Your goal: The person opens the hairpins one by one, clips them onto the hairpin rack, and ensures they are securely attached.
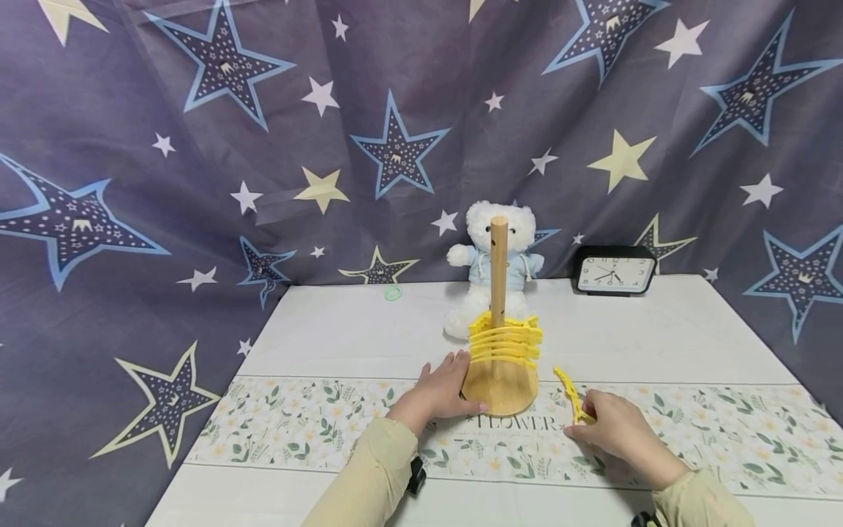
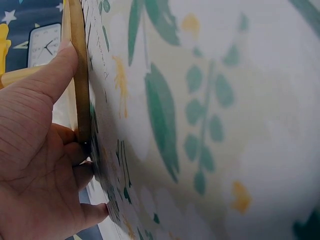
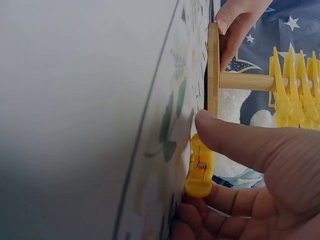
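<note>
A wooden stand with a round base [image 1: 503, 391] and an upright post [image 1: 498, 274] is in the middle of the head view. Several yellow spring clips [image 1: 506, 340] are stacked around the lower post, above the base. My left hand [image 1: 440, 391] holds the left side of the base, its thumb [image 2: 55, 70] along the rim in the left wrist view. To the right of the stand, my right hand [image 1: 612, 424] pinches one end of a single yellow spring clip [image 1: 568, 391]. A metal spring shows in that clip [image 3: 200, 167] between thumb and fingers in the right wrist view.
Behind the stand sits a white teddy bear [image 1: 477, 304] in a blue hoodie. A black-framed clock [image 1: 615, 273] stands at the back right. A small green ring [image 1: 392, 293] lies near the back edge. A floral strip [image 1: 698, 424] crosses the white table [image 1: 369, 329].
</note>
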Action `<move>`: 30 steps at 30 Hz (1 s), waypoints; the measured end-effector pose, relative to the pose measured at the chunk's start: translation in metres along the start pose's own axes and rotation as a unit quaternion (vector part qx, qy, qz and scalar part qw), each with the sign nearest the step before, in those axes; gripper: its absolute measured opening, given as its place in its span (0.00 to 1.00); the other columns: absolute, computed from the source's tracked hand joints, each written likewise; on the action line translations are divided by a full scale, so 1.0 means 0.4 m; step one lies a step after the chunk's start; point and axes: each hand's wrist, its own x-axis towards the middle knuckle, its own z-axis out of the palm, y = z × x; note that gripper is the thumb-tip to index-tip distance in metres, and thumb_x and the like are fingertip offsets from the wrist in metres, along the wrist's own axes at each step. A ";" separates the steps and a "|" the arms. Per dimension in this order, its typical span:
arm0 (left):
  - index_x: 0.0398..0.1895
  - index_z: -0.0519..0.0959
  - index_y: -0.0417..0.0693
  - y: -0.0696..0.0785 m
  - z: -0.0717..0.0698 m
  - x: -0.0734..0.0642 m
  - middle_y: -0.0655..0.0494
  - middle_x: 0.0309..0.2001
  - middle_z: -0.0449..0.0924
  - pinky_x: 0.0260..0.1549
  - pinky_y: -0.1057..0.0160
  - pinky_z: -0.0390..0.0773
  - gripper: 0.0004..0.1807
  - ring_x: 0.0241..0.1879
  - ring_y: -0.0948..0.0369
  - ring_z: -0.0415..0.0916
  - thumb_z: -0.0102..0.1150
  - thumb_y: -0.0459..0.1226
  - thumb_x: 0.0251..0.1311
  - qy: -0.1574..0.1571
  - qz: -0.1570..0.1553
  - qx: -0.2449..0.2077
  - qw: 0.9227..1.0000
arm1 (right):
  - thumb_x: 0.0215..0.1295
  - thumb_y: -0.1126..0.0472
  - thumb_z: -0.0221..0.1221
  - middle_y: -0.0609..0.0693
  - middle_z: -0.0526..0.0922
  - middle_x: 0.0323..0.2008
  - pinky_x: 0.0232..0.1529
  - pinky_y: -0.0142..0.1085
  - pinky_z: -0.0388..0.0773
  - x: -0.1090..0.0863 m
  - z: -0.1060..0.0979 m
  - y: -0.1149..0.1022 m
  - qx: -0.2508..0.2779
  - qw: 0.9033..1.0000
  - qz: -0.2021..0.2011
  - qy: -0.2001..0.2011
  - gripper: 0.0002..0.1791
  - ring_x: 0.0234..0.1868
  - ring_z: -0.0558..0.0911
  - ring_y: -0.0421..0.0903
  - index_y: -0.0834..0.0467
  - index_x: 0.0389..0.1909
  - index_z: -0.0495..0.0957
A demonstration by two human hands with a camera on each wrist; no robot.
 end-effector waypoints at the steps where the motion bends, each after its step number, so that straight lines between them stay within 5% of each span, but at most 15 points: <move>1: 0.78 0.46 0.46 0.000 0.000 0.000 0.51 0.77 0.46 0.71 0.42 0.41 0.58 0.76 0.53 0.42 0.61 0.65 0.54 0.000 0.000 0.000 1.000 | 0.49 0.47 0.74 0.50 0.69 0.23 0.26 0.37 0.61 0.000 0.000 0.000 0.001 1.000 -0.001 0.001 0.24 0.25 0.67 0.47 0.58 0.26 0.70; 13: 0.78 0.46 0.46 0.000 0.002 0.003 0.52 0.77 0.46 0.71 0.42 0.41 0.58 0.76 0.53 0.42 0.61 0.65 0.54 0.000 0.000 -0.001 1.000 | 0.54 0.47 0.70 0.47 0.70 0.21 0.25 0.37 0.61 -0.014 -0.030 0.004 -0.004 0.999 -0.033 0.019 0.19 0.23 0.68 0.45 0.55 0.28 0.73; 21: 0.78 0.46 0.46 0.000 0.002 0.002 0.52 0.77 0.46 0.71 0.42 0.42 0.58 0.76 0.53 0.43 0.61 0.65 0.54 0.003 0.000 0.006 1.000 | 0.59 0.51 0.67 0.49 0.80 0.30 0.29 0.40 0.73 -0.016 -0.070 0.008 0.048 0.992 -0.060 0.096 0.19 0.29 0.76 0.45 0.63 0.40 0.79; 30: 0.78 0.46 0.46 0.000 0.002 0.001 0.52 0.77 0.46 0.70 0.41 0.42 0.58 0.76 0.53 0.42 0.61 0.65 0.54 0.003 0.000 0.010 1.000 | 0.65 0.56 0.63 0.63 0.83 0.44 0.27 0.40 0.75 -0.033 -0.133 -0.014 0.091 0.971 -0.106 0.194 0.22 0.34 0.83 0.52 0.65 0.55 0.77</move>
